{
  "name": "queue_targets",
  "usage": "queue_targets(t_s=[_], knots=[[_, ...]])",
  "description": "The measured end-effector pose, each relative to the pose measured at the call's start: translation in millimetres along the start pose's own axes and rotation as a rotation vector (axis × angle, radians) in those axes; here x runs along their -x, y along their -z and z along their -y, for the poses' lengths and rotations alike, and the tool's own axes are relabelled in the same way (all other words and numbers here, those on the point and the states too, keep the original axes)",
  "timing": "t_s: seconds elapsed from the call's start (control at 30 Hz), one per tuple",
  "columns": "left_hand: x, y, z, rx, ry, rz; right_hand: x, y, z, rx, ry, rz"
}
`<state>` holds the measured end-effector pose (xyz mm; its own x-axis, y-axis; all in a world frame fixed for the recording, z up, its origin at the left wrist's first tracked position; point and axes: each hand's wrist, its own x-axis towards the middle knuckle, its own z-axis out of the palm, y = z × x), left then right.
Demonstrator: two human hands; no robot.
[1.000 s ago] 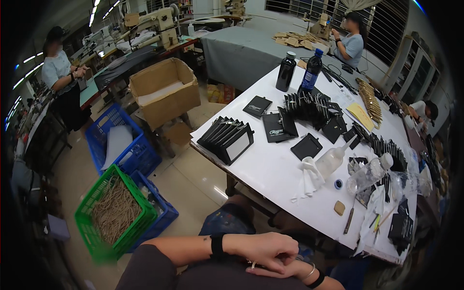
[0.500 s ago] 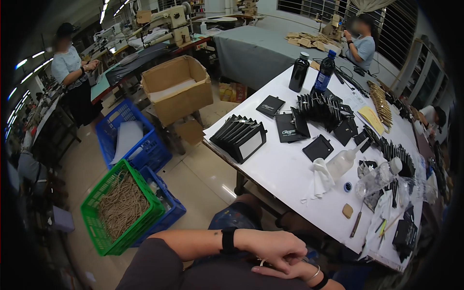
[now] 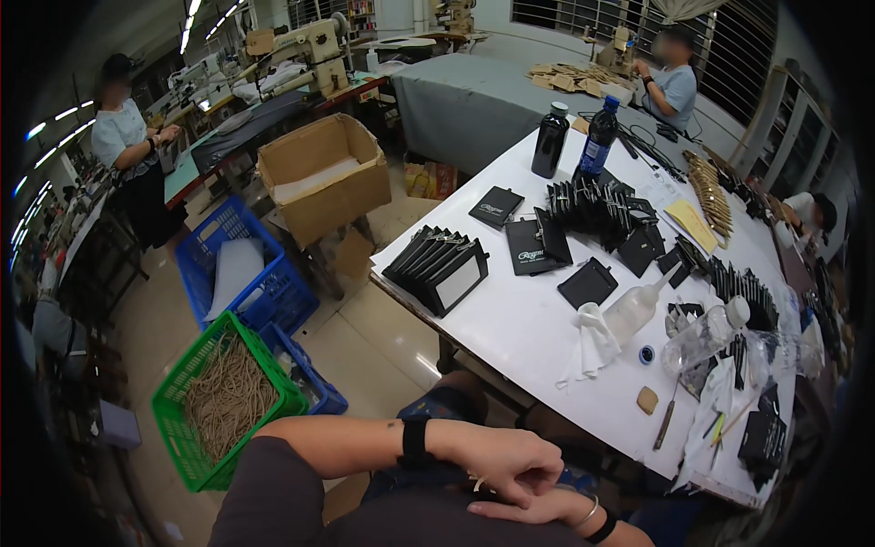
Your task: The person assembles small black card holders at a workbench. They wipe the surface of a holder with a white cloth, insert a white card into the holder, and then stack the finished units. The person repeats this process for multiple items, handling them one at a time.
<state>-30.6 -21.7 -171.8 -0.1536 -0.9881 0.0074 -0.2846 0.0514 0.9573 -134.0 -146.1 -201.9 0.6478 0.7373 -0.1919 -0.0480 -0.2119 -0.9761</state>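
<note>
Just in front of my body, below the table's near edge, my left hand (image 3: 507, 459) lies across my right hand (image 3: 545, 507). My left fingers are bent and pressed together against the right hand. One digit of the right hand points left beneath them, and its other fingers are mostly hidden. A small pale bit (image 3: 477, 484) shows beside the left hand's fingers, too small to name. A black band (image 3: 414, 441) circles my left wrist; a bangle and a dark band are on the right. Neither hand touches the white table (image 3: 510, 351).
Black wallet-like cases (image 3: 538, 248) cover much of the table, with two dark bottles (image 3: 550, 141), a squeeze bottle (image 3: 633, 310) and a clear bottle (image 3: 702, 339). To the left stand a green crate (image 3: 173, 401) of cords, blue crates (image 3: 232, 219) and a cardboard box (image 3: 337, 196). Several people are nearby.
The view has shifted slightly, so the table and its things sit a little further left. My hands keep nearly the same pose, one over the other.
</note>
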Motion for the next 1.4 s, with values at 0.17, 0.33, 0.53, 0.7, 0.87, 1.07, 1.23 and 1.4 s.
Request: queue_targets(t_s=[0.17, 0.33, 0.53, 0.7, 0.87, 1.07, 1.23, 1.4], knots=[[-5.5, 0.2, 7.6, 0.100, -0.046, -0.005, -0.4, 2.8, 0.3, -0.081, -0.009, 0.055], [-9.5, 18.0, 2.2, 0.054, 0.260, 0.254, -0.2, 6.5, -2.9, -0.127, -0.015, 0.076], [-10.0, 2.9, 10.1, 0.099, -0.081, -0.017, -1.5, 6.8, 4.3, -0.151, -0.018, 0.080], [-13.2, 10.5, 4.1, 0.038, -0.005, 0.100, -0.7, 7.3, 1.4, -0.194, -0.010, 0.064], [-12.9, 22.1, -7.7, 0.030, 0.212, 0.237, -0.4, 6.9, -13.0, -0.367, -0.030, 0.108], [-27.4, 2.2, 8.9, 0.023, -0.081, 0.044, 1.4, 2.9, -14.9, -0.108, 0.099, 0.042], [-18.7, 7.4, 0.8, -0.004, 0.065, 0.142, 3.6, -4.1, -16.0, -0.115, 0.035, 0.104], [3.1, 12.8, -14.6, 0.023, 0.213, 0.164, 3.4, -3.0, -10.2, -0.190, -0.074, 0.172]])
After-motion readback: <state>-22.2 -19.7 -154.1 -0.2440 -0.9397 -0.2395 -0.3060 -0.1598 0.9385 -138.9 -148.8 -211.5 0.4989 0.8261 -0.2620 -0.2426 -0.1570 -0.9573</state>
